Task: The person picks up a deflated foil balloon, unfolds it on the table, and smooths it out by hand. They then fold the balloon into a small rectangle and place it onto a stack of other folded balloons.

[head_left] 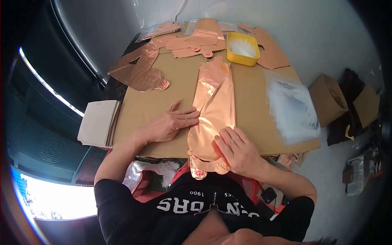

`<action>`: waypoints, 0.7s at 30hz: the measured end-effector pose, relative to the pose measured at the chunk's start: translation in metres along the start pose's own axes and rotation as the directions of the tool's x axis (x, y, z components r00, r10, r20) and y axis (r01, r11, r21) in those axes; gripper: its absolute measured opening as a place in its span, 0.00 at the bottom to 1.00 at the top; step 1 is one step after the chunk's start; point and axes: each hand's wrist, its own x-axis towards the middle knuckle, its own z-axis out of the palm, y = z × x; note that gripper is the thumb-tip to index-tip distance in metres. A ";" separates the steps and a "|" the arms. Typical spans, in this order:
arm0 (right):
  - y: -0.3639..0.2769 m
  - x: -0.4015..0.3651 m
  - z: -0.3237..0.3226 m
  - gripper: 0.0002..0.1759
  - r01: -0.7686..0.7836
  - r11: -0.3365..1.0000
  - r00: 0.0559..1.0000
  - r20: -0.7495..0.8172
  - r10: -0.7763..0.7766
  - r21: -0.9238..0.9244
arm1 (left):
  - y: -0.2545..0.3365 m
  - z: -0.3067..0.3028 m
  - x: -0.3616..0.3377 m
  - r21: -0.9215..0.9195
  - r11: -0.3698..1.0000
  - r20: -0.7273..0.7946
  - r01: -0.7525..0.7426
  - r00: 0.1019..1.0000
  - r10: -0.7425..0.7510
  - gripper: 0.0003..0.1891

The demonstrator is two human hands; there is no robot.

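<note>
A long, shiny copper-coloured foil piece (214, 98) lies folded on the cardboard-covered table (143, 118), its lower end with a small red mark hanging at the table's front edge. My left hand (173, 121) rests flat at the foil's left edge, fingers spread and fingertips on it. Over the foil's lower right part lies my right hand (239, 151), fingers stretched out and pressing on the surface. Neither hand is wrapped round anything.
More foil pieces (143, 73) lie at the back left and back centre. A yellow tub (243, 60) with white contents stands behind. Stacked white cards (98, 122) are at the left, clear plastic bags (290, 110) at the right, cardboard boxes (326, 100) beyond.
</note>
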 end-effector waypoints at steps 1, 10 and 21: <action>-0.002 0.001 0.004 0.22 0.014 1.000 1.000 -0.021 -0.014 0.003 | 0.000 0.001 -0.001 0.006 1.000 -0.007 -0.002 1.000 0.002 0.29; -0.002 0.015 -0.006 0.14 0.068 0.972 0.996 -0.077 -0.052 0.226 | 0.004 0.006 0.000 0.003 1.000 -0.052 0.030 0.998 -0.030 0.26; 0.045 0.028 -0.018 0.13 -0.546 0.298 0.777 0.340 0.530 0.783 | 0.003 0.015 0.012 -0.270 0.944 -0.142 0.189 0.962 -0.233 0.29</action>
